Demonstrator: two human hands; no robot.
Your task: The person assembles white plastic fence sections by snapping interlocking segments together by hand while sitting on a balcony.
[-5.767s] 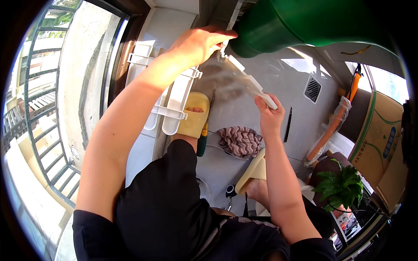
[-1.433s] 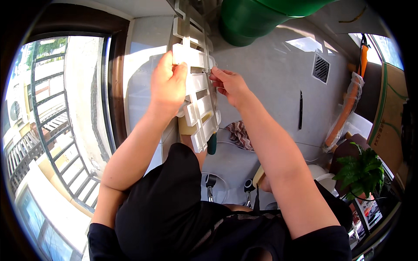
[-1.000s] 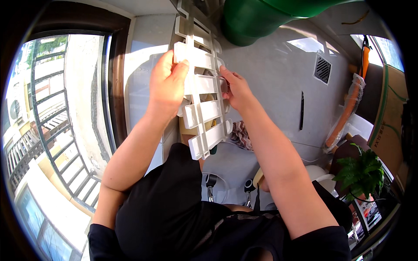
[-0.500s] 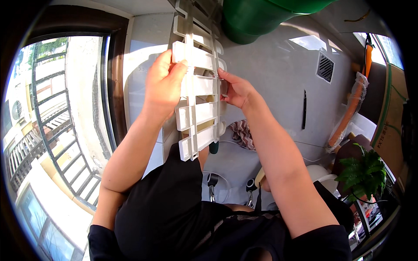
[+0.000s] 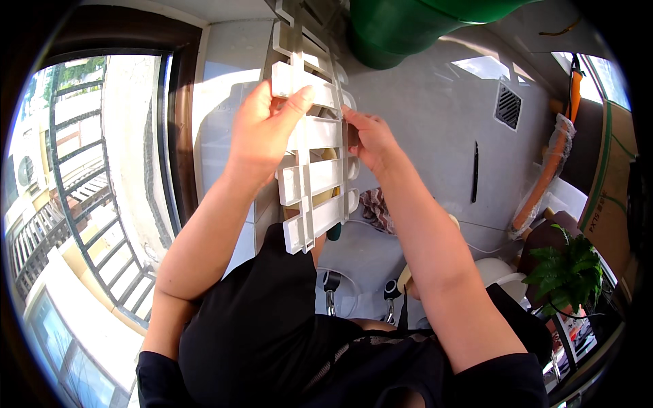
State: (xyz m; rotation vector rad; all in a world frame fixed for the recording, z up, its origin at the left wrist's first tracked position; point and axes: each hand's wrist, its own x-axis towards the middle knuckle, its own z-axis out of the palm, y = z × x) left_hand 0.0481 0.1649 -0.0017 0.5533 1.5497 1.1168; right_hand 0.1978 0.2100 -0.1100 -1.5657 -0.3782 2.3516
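Note:
A long white slatted plastic rack stands out in front of me, its cross slats joined by thin lengthwise strips. On its left edge my left hand is closed, the thumb laid over a slat and strip, the fingers mostly hidden behind. My right hand grips the opposite edge, fingertips pinched against the side strip. The rack's near end hangs over my knee, and its far end runs up past the top of the view.
A green bucket stands at the far side. To the left is a window with a dark frame. A floor drain, a dark thin strip, a wrapped orange pole and a green plant are on the right. Patterned cloth lies below the rack.
The rack has shifted slightly to the right. My left thumb has slid further across the slat and strip, and my right hand has changed its finger position a little.

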